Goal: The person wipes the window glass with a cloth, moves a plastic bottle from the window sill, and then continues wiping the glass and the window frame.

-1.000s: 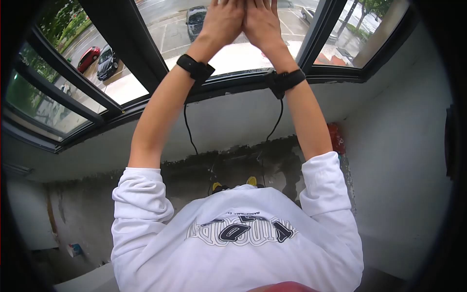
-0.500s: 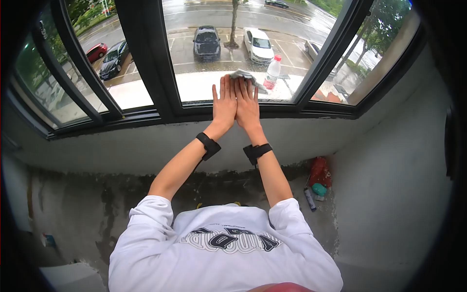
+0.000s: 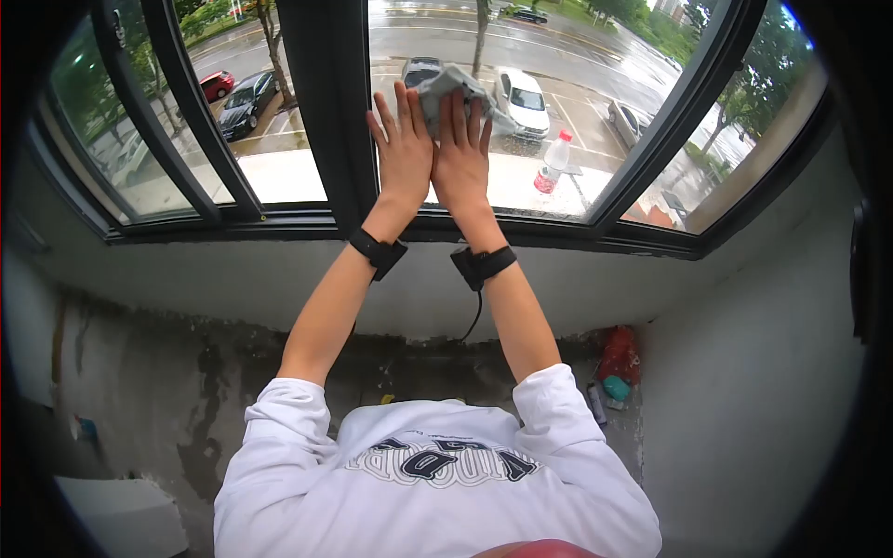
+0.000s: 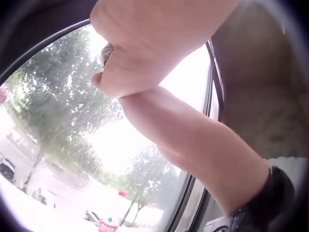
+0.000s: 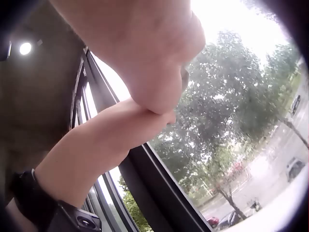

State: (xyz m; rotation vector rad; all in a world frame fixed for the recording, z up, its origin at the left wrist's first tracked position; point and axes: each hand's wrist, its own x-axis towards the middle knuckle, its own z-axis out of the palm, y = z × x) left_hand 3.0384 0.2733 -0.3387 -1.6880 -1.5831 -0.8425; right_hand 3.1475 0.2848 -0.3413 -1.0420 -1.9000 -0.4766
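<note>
- One grey cloth (image 3: 448, 88) is held against a window (image 3: 333, 102) beneath the right hand (image 3: 460, 163), whose fingers are laid straight over it.
- The left hand (image 3: 404, 160) is placed at the cloth's left edge, fingers straight and parted.
- A red-capped bottle (image 3: 552, 166) is seen through the window, rightward; a white car (image 3: 524, 100) is parked beyond.

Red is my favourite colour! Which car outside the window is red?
The red car sits just left of a black car, well to the left of the person's left hand. The others, like the white car, look dark or pale.
</note>
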